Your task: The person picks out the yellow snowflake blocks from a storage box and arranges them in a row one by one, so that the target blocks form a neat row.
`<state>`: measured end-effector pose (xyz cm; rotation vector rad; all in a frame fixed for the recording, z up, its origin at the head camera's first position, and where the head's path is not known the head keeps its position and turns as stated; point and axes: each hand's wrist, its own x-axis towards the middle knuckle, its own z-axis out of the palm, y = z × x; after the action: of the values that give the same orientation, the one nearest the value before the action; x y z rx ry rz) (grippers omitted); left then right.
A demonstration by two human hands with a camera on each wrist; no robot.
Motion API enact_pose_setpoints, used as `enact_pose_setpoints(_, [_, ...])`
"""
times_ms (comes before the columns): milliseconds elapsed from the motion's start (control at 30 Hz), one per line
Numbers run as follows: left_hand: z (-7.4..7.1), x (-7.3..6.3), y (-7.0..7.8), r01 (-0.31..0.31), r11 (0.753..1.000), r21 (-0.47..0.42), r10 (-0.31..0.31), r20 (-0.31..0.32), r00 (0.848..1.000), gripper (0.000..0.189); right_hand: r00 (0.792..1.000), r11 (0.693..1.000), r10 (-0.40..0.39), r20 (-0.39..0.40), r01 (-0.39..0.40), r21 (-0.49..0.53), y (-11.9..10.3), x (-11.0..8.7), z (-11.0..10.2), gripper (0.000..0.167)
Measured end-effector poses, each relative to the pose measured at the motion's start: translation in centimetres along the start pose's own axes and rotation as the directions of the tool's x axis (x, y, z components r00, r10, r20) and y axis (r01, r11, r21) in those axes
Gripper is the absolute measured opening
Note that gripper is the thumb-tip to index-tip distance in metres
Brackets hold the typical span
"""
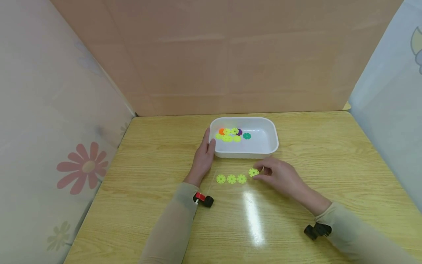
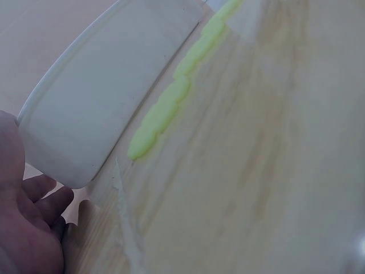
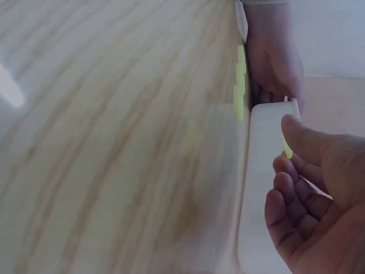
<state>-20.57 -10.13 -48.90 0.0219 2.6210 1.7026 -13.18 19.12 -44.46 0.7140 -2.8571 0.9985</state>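
Observation:
A white plastic tub [image 1: 245, 155] stands on the table with several notched, flower-shaped plastic discs inside: yellow discs [image 1: 227, 138], an orange disc [image 1: 222, 131], a purple disc [image 1: 240, 132] and a green disc [image 1: 247, 136]. My left hand [image 1: 203, 157] holds the tub's left end, thumb at the rim and fingers along the outer wall. In front of the tub, three yellow discs [image 1: 232, 179] lie flat in a row. My right hand [image 1: 280, 175] pinches another yellow disc [image 3: 287, 147] between thumb and index finger, just right of the row; its other fingers curl loosely.
The wooden table [image 1: 148, 165] ends at a tan backing panel [image 1: 227, 58]. Flower-printed white side panels [image 1: 29, 110] rise on both sides. A strip of clear tape [image 2: 126, 217] lies on the table near my left wrist.

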Motion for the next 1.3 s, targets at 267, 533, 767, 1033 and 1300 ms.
enact_pose_setpoints(267, [0.0,0.1,-0.1,-0.003,1.0,-0.004,0.003,-0.007,1.0,0.064,1.0,1.0,-0.013,0.026,0.013,0.017,0.8,-0.1,0.8,0.024])
enact_pose_setpoints(533, [0.0,0.0,0.0,0.001,1.0,0.001,-0.001,-0.001,1.0,0.066,0.996,1.0,0.011,0.088,-0.012,0.013,1.4,-0.2,1.1,0.025])
enact_pose_setpoints(767, [0.0,0.1,0.0,0.006,1.0,-0.005,-0.006,0.003,1.0,0.066,0.993,0.999,0.032,0.115,-0.035,0.023,1.5,0.0,1.3,0.026])
enact_pose_setpoints(1033, [0.0,0.1,0.0,-0.001,1.0,-0.003,0.001,0.003,1.0,0.065,0.99,0.999,0.045,0.136,-0.049,0.023,1.4,0.1,1.3,0.027])
enact_pose_setpoints(1300, [0.0,-0.1,0.2,0.009,1.0,-0.001,-0.009,0.005,1.0,0.063,0.987,0.998,0.054,0.151,-0.056,0.004,1.3,0.0,1.2,0.028])
